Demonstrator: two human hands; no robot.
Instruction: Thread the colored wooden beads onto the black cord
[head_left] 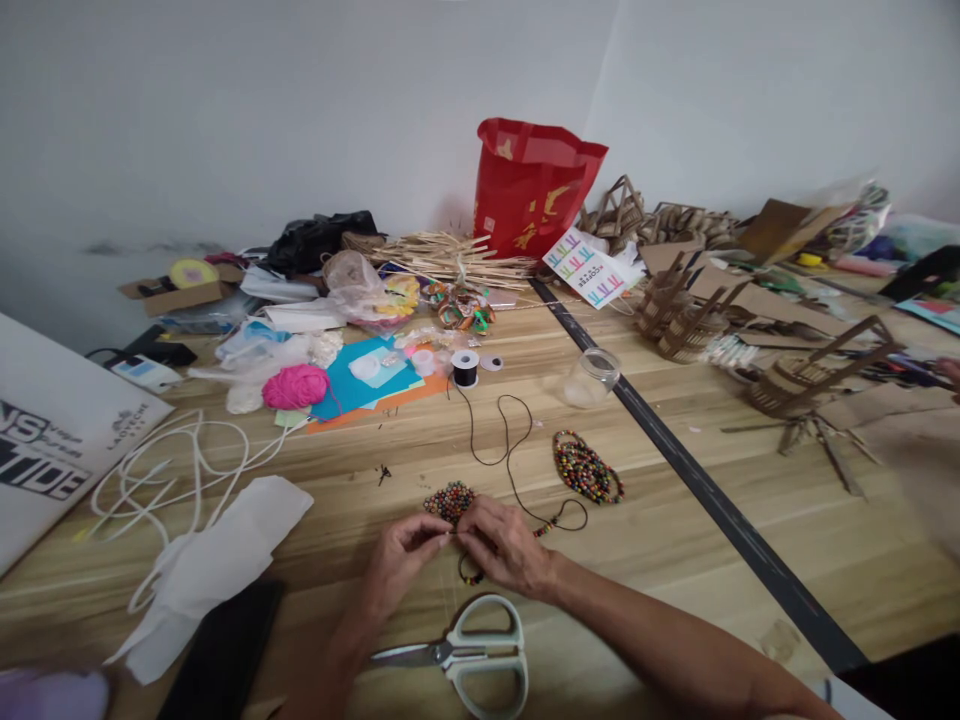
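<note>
My left hand and my right hand meet at the fingertips, each in a pinch. Between them shows a short dark bit of cord; whatever else sits in the left fingertips is too small to name. From a white spool, black cord loops over the table toward my right hand. Some beads are threaded on it, a few beside the right wrist and a few in a small loop below the fingers. Loose colourful beads lie in a pile just beyond my fingertips.
Near me lie white-handled scissors. A coil of strung beads and a clear jar are to the right. White cable and paper cover the left. Behind stand a red bag, pink yarn and small woven baskets.
</note>
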